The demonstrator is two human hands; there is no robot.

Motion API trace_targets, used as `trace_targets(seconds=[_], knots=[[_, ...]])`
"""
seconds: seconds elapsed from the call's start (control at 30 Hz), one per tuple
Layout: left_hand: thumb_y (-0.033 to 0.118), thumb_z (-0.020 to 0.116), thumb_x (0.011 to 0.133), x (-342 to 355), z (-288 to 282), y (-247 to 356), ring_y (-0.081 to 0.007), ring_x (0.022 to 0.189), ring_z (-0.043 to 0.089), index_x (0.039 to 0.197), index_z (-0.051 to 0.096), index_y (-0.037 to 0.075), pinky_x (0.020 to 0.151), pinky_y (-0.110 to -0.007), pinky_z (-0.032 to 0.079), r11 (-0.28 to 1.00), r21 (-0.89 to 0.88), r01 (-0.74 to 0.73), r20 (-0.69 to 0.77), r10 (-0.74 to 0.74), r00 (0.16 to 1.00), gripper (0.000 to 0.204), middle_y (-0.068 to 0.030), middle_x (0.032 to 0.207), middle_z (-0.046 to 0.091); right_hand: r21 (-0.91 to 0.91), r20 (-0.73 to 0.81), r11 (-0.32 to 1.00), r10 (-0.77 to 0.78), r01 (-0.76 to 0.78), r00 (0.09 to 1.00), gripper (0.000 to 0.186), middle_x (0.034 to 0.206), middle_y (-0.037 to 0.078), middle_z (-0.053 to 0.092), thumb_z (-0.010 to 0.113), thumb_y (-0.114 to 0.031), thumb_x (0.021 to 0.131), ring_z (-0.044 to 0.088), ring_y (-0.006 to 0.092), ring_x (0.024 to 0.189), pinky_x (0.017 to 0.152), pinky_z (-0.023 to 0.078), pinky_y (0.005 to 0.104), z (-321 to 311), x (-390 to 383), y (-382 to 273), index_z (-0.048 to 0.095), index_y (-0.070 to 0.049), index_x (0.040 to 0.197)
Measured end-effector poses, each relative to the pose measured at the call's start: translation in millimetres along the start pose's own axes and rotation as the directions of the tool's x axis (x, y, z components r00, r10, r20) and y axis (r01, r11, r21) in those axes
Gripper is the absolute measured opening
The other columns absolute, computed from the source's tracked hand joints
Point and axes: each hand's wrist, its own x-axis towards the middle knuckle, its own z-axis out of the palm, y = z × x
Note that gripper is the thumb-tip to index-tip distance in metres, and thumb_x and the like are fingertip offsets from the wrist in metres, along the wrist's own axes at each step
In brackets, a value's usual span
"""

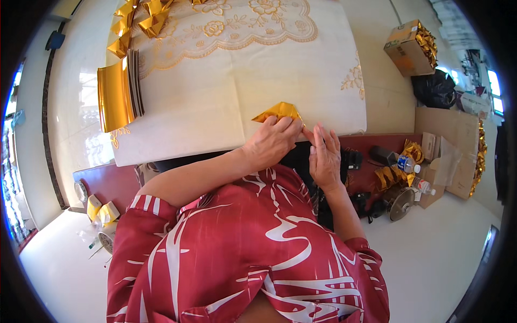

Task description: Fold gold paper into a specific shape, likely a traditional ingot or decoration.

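Note:
Near the front edge of the cloth-covered table lies a partly folded sheet of gold foil paper point(280, 110), its upper part a shiny peak. Curled fingers of my left hand point(273, 139) press over its near side and hide that part. Just to the right, my right hand point(326, 161) is raised at the table edge with its fingers stretched out. One of its digits points left to the paper's right corner; whether it touches the paper is hard to tell. A stack of gold foil sheets point(116, 97) stands at the table's left edge, with folded gold foil pieces point(153, 19) beyond it.
A white embroidered cloth point(188, 102) covers the table. At the right are a cardboard box point(404, 48) of gold pieces, a black bag point(433, 89), and a reddish bench point(371, 142) with bottles point(408, 163) and gold foil. Yellow-and-white packets point(107, 212) lie at the lower left.

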Motion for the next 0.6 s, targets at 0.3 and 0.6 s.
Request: trace_targets(seconds=[0.3,0.6], knots=[[0.03,0.066,0.085,3,3,-1,-0.0192,0.106,0.049,0.112,0.065,0.006,0.081,-0.033,0.042,0.999,-0.037,0.009,-0.086,-0.012,0.996,0.036,-0.0051,0.121,0.054,-0.132,0.041,0.991,-0.017,0.022,0.999,0.055,0.134,0.009,0.061,0.053,-0.003,0.09,0.046,0.03,0.134,0.116,0.025,0.0498,-4,-19,5,0.039,0.0,0.144],[0.026,0.072,0.078,3,3,-10,-0.0205,0.106,0.055,0.12,0.061,0.003,0.09,-0.035,0.045,0.988,-0.149,0.033,-0.094,-0.047,0.994,0.049,-0.0057,0.12,0.056,-0.085,-0.012,0.995,-0.05,0.049,0.999,0.055,0.128,0.01,0.064,0.054,-0.002,0.089,0.046,0.0292,0.134,0.115,0.027,0.05,-1,9,3,0.042,0.0,0.142]])
